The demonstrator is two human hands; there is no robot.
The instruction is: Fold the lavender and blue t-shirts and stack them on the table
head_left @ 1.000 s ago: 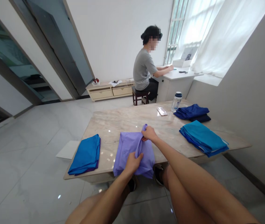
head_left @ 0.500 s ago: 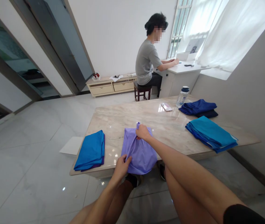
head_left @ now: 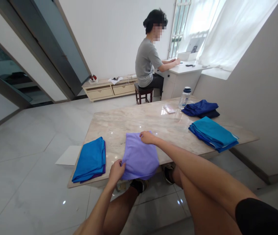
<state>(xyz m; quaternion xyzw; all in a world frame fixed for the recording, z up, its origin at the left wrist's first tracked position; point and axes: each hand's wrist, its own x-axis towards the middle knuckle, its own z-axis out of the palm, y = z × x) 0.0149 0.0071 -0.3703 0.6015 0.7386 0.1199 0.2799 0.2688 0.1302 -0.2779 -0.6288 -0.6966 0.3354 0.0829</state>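
Observation:
A lilac cloth (head_left: 139, 156) lies folded flat at the near edge of the marble table (head_left: 134, 122), its lower part hanging slightly over the edge. My left hand (head_left: 116, 170) pinches its near left corner. My right hand (head_left: 147, 137) grips its far edge, fingers closed on the fabric. Left of the lilac cloth sits a folded blue stack (head_left: 91, 159) with a purple layer underneath.
A teal-and-blue folded stack (head_left: 212, 133) and a dark blue pile (head_left: 201, 108) lie at the table's right end, beside a water bottle (head_left: 185, 97) and a phone (head_left: 168, 109). A person sits at a white desk (head_left: 185, 73) behind. A white sheet (head_left: 68, 155) lies on the floor.
The bunched lilac cloth has been spread and laid flat. My left hand slid left to the near corner; my right hand lowered the far edge onto the table.

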